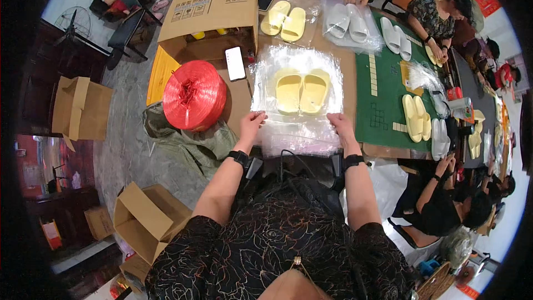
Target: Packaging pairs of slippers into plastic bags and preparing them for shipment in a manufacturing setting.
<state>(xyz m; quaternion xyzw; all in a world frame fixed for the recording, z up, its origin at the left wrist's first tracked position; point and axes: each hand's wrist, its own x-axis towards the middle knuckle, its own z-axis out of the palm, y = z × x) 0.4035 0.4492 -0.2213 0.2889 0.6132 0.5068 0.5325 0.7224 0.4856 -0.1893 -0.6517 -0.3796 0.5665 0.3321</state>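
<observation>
A pair of pale yellow slippers lies side by side inside a clear plastic bag, flat on the table in front of me. My left hand pinches the near left edge of the bag. At its near right edge, my right hand grips the film between thumb and fingers. Under the near part of the bag lies a stack of more clear bags, reaching the table's front edge.
A cardboard box stands at the back left, behind a roll of red plastic twine. A white-screened phone lies beside it. Bagged yellow slippers and white slippers lie farther back. Co-workers sit along the green mat.
</observation>
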